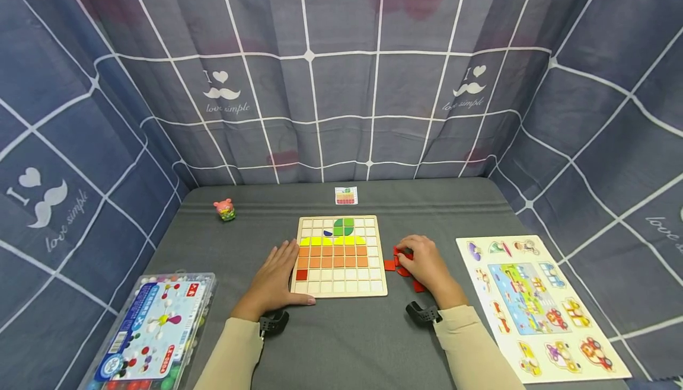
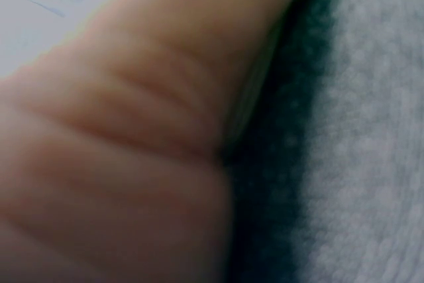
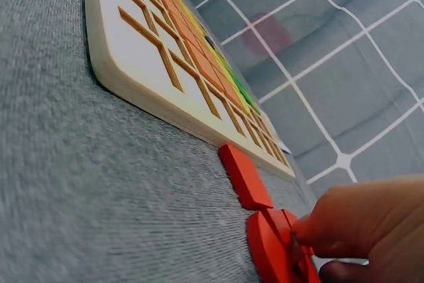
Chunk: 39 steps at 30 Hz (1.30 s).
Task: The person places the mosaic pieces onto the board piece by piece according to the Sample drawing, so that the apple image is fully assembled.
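A wooden grid board (image 1: pixel 341 289) lies mid-table, bearing green leaf-shaped pieces (image 1: pixel 344 227), a small dark blue piece (image 1: pixel 328 233), a yellow row (image 1: pixel 333 240), two orange rows (image 1: pixel 333 257) and one red square (image 1: pixel 302 274). My left hand (image 1: pixel 274 277) rests along its left edge, fingers extended, thumb at the near left corner; it fills the left wrist view, blurred. Right of the board, my right hand (image 1: pixel 427 262) bends over a small heap of red tiles (image 3: pixel 268 250), pinching one between finger and thumb. The hand partly hides the heap. One red tile (image 3: pixel 245 177) lies against the board.
A small picture card (image 1: pixel 346 195) lies behind the board. At the back left stands a pink-headed figurine (image 1: pixel 224 209). A clear box of molecule-model parts (image 1: pixel 155 325) is at the left front, and a vehicle puzzle board (image 1: pixel 533 307) at the right. Patterned curtains (image 1: pixel 341 82) surround the table.
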### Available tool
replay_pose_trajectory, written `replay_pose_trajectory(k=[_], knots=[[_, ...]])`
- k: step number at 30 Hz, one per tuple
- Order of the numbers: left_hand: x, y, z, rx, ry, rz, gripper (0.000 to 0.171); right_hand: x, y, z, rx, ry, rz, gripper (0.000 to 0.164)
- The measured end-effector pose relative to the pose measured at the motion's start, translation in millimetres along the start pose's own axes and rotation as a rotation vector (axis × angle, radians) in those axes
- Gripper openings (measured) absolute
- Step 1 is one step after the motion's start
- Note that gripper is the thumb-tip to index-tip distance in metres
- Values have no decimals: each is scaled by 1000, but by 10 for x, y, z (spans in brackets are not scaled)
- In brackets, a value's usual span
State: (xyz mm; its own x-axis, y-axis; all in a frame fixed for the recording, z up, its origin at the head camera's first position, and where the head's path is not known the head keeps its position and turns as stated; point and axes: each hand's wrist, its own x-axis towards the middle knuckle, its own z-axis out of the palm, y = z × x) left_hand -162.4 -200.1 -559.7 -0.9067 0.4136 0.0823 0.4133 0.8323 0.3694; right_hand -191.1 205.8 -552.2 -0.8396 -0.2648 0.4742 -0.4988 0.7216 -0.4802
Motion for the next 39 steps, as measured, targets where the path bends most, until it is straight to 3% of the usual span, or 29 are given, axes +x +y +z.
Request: replay_pose_trajectory(k=[8,17,29,39], knots=[[-8,15,-13,-3,3,3,150,63,-6,-60,-18,-102,99,11],[-18,9,-6,-11,9,10,148,112,-16,-63,-58,-159,91,13],[-19,21,-16,-11,0,11,150,129,-18,-10,-60,-81,22,12],[-11,29,-31,-9,0,10,150,242,-306,154,-2,4,-88,13]])
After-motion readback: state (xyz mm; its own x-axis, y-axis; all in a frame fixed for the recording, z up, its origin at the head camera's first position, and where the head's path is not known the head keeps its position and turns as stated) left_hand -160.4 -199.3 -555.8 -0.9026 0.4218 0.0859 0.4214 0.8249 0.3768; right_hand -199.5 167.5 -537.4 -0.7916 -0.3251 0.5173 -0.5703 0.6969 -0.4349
